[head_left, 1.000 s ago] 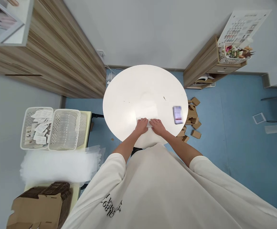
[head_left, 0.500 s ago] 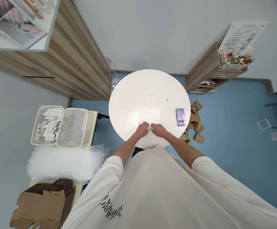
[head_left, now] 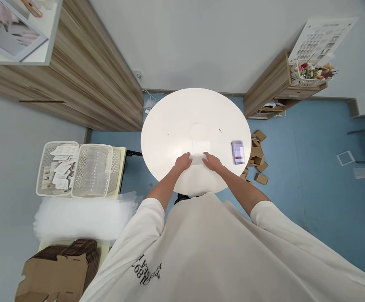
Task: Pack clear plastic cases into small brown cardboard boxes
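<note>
A small, pale rectangular packet point(head_left: 196, 160) is at the near side of the round white table point(head_left: 170, 113); its exact kind is hard to make out against the white top. My left hand point(head_left: 183, 161) grips its left end with curled fingers. The right end is pinched by my right hand point(head_left: 212, 161), thumb toward me. The middle of the packet shows between both hands, while its ends are covered by my fingers. To the right of my right hand lies a purple item with a blurred face point(head_left: 238, 152), apart from it.
Brown cardboard boxes point(head_left: 261, 178) lie on the floor right of the table. On the left side table are white baskets point(head_left: 92, 170) with clear plastic pieces and papers, a stack of translucent bags point(head_left: 82, 218) and flattened cartons point(head_left: 52, 274). A wooden cabinet point(head_left: 102, 67) stands behind left.
Both hands have moved slightly away from me and farther apart. More of the pale packet shows between them now. The view has shifted a little.
</note>
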Action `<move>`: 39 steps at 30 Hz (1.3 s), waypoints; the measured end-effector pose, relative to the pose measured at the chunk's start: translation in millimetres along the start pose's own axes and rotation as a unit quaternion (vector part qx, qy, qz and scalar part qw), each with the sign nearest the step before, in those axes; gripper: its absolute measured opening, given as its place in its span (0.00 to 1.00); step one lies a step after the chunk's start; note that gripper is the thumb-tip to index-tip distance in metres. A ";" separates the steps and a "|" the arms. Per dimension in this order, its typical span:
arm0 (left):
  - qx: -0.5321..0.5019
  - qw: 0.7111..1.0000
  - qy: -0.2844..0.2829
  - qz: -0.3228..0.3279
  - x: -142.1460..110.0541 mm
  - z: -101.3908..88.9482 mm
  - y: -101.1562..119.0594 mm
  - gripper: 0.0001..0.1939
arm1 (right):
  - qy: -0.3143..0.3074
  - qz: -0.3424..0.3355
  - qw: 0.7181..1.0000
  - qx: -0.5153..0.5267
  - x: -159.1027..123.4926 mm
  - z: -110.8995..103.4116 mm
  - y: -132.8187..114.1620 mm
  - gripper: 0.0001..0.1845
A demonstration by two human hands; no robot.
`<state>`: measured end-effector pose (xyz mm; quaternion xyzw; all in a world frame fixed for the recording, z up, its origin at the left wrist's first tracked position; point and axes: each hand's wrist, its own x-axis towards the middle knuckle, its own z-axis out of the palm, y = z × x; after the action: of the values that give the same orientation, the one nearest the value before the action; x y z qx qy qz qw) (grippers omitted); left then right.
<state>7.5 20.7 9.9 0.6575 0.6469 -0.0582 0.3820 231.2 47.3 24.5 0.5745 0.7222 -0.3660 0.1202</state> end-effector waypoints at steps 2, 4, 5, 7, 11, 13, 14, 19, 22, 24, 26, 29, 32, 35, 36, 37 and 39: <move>0.015 1.000 0.008 -0.006 2.1 -1.2 -0.6 0.18 | 0.009 0.010 1.000 0.009 1.8 -2.3 2.5 0.26; 0.042 0.999 0.026 0.003 2.7 -1.4 -0.3 0.20 | 0.019 0.018 1.000 0.017 3.6 -3.5 5.4 0.26; 0.059 0.997 0.042 0.009 2.7 -1.1 0.4 0.21 | 0.024 0.021 0.999 0.021 4.5 -3.5 6.8 0.27; 0.096 0.992 0.083 0.023 3.3 0.3 3.0 0.24 | 0.036 0.028 0.999 0.030 6.3 -1.9 9.6 0.28; 0.138 0.979 0.119 0.094 9.1 7.0 14.1 0.32 | 0.072 0.056 0.994 0.060 8.6 8.1 14.2 0.29; 0.139 0.978 0.097 0.122 13.7 12.2 20.9 0.35 | 0.097 0.079 0.989 0.079 8.1 15.8 15.8 0.29; 0.139 0.979 0.085 0.124 15.8 15.1 23.9 0.36 | 0.109 0.094 0.986 0.090 7.3 19.8 16.4 0.29; 0.147 0.982 0.071 0.092 20.4 28.0 29.5 0.38 | 0.126 0.182 0.964 0.145 2.0 36.5 17.0 0.23; 0.153 0.982 0.072 0.085 18.9 32.0 28.1 0.37 | 0.132 0.209 0.958 0.146 2.3 42.0 14.6 0.20; 0.159 0.981 0.072 0.085 16.6 34.1 27.3 0.36 | 0.139 0.220 0.955 0.139 4.2 44.7 11.6 0.19; 0.166 0.980 0.075 0.086 13.5 36.5 27.0 0.36 | 0.145 0.229 0.954 0.129 6.1 47.1 7.7 0.18; 0.171 0.979 0.077 0.082 7.9 40.5 27.9 0.35 | 0.150 0.234 0.954 0.110 7.1 50.4 1.4 0.16; 0.170 0.979 0.079 0.077 2.3 42.4 30.7 0.36 | 0.146 0.242 0.954 0.101 7.7 52.8 -3.9 0.13; 0.170 0.977 0.084 0.098 -2.6 41.6 34.9 0.35 | 0.134 0.250 0.953 0.107 10.5 53.5 -6.9 0.09; 0.170 0.976 0.085 0.110 -3.8 41.1 36.4 0.35 | 0.132 0.252 0.952 0.111 11.8 53.3 -7.1 0.08; 0.168 0.975 0.084 0.120 -4.4 40.7 37.8 0.35 | 0.131 0.254 0.951 0.118 13.0 52.8 -6.8 0.07; 0.167 0.975 0.072 0.125 -3.8 40.0 40.3 0.36 | 0.128 0.257 0.947 0.142 14.5 50.9 -4.8 0.06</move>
<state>59.7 -0.3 1.3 0.7903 0.5661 -0.0698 0.2237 209.7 23.8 -18.1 0.7938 0.4999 -0.3448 0.0337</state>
